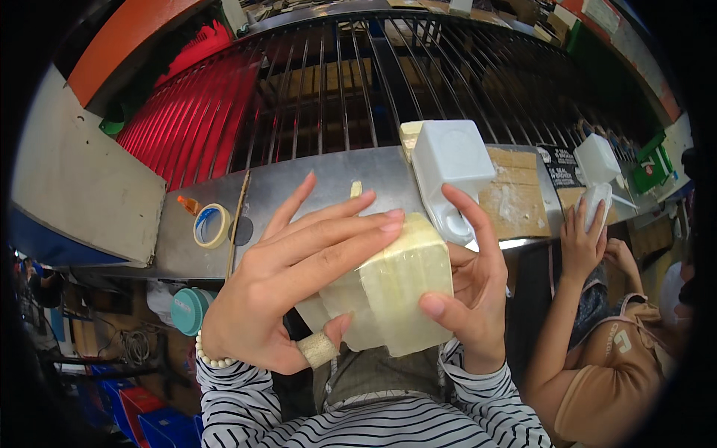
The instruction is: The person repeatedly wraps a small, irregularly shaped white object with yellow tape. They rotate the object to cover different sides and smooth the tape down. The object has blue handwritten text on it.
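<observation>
Between my hands is a pale, box-shaped plastic container [407, 287] covered with strips of masking tape, held tilted in front of my body. My right hand [478, 306] grips its right side, thumb on the near face and index finger raised; its other fingers are partly hidden behind. Across the upper left of the container lies my left hand [276, 287], middle fingers pressed on the taped top edge, little finger lifted and thumb at the near face. A band of tape [318, 349] is wrapped around the left thumb.
On the metal table [299, 175] lie a masking tape roll [212, 225], a thin stick [239, 220] and an orange-capped small bottle [189, 204]. A white square container [452, 153] stands beyond my right hand, beside cardboard [514, 190]. At right, a co-worker's hand [585, 231] holds a white piece. Metal bars [321, 97] border the back.
</observation>
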A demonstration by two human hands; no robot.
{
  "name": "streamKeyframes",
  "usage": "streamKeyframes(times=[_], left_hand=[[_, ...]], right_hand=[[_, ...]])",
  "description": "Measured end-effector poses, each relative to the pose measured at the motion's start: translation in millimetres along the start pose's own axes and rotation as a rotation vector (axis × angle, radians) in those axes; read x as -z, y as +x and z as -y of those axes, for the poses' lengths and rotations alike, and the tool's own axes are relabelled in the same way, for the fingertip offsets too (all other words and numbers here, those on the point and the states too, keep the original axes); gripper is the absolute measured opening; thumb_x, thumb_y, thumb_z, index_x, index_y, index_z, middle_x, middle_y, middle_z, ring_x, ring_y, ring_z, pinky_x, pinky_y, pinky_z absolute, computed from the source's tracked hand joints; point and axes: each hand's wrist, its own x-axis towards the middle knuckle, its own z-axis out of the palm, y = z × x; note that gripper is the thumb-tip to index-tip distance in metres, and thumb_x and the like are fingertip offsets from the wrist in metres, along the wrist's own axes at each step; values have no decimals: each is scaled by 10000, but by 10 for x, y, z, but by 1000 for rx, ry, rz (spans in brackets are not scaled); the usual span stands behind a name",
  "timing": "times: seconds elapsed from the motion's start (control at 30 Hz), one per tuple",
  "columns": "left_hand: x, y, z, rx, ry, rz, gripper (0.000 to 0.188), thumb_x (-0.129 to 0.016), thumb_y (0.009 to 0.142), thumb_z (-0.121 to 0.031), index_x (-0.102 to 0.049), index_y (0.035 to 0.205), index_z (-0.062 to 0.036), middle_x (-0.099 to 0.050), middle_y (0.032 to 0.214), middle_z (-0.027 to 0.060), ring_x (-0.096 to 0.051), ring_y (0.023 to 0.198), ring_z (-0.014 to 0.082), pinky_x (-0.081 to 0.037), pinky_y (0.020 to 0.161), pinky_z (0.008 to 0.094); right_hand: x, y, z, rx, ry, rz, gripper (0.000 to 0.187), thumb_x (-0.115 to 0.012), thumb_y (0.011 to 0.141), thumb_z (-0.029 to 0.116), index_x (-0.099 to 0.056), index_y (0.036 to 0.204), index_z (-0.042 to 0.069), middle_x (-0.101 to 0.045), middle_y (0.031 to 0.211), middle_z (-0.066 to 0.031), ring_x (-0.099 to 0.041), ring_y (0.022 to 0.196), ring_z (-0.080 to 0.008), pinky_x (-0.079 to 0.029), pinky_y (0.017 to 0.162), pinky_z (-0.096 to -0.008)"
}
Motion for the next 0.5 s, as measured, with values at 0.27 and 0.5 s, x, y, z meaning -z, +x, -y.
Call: streamKeyframes(times=[0.27, 0.5], left_hand=[[-175, 60, 26, -53, -47, -142, 849, -440, 876, -738, -595, 1335, -41, -636, 1259, 264, -541, 1262, 467, -233, 1139, 640], [-111, 70, -8, -200, 718, -208, 990, -103, 830, -853, -732, 1166, -166, -568, 1329, 211, -394, 1357, 465, -238, 1168, 601]], right_hand=[[11, 3, -7, -9, 68, -50, 947, -790, 792, 123, -191, 1516, 4, -700, 1025, -166, -694, 952, -183, -532, 878, -282], [-2, 34, 20, -93, 86, -97, 968, -769, 780, 202, -187, 1519, -27, -680, 1114, -267, -687, 1038, -250, -514, 939, -323]])
